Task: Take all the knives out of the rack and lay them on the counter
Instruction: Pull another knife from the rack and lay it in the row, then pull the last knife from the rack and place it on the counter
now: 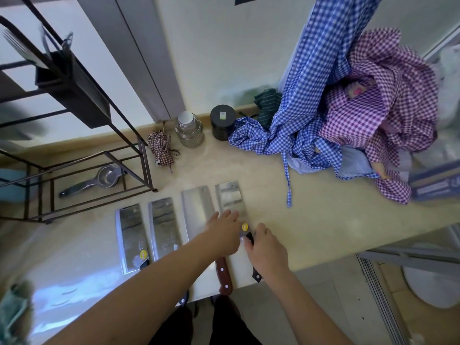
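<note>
Four cleavers lie side by side on the counter [311, 220], the right hand [267, 252] gripping the last cleaver [230, 199] by its handle, the left hand [221, 232] open on its blade, the rack [82, 95] seemingly emptied of knives.

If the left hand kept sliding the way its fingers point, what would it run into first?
The left hand already lies over the rightmost cleaver, fingers pointing up along its blade. Past the blade tip comes bare counter, then probably the black jar or blue checked cloth; depth is unclear.
</note>
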